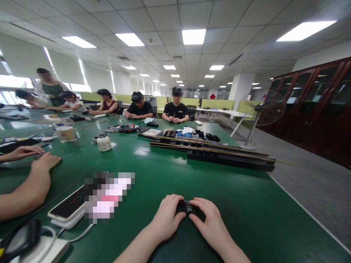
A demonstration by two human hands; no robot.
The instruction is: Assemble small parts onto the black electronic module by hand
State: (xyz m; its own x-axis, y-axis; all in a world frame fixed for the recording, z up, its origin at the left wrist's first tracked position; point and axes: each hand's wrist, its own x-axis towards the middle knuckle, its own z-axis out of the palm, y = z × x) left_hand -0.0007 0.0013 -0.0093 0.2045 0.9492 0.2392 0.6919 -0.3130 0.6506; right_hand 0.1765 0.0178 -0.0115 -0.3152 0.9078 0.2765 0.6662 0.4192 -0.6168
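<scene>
Head view is taking in a green table (246,201), its right edge running away from me to the far edge, where two people in black shirts (176,110) are sitting. Well beyond the right edge a dark cabinet (304,102) is standing, with a fan (257,108) between it and the table. Long black bars (230,160) are lying toward the far part of the right edge, and thin rods (246,150) are resting along them, their ends sticking out past that edge. Behind the bars, nearer the far edge, a clutter of blue and black parts (189,134) is lying. Off toward the left side, a co-worker's hands (45,160) are resting close together on the table. Between them and me a phone (70,201) is lying; farther toward the far edge a pale jar (104,143) is standing. I am keeping my left hand (168,214) and right hand (208,215) just beside each other, well in from the right edge. Both are curling narrowly, thumbs on the near side and fingers on the far side, and holding a small dark device (188,207) between them; I cannot tell whether it is touching the table.
</scene>
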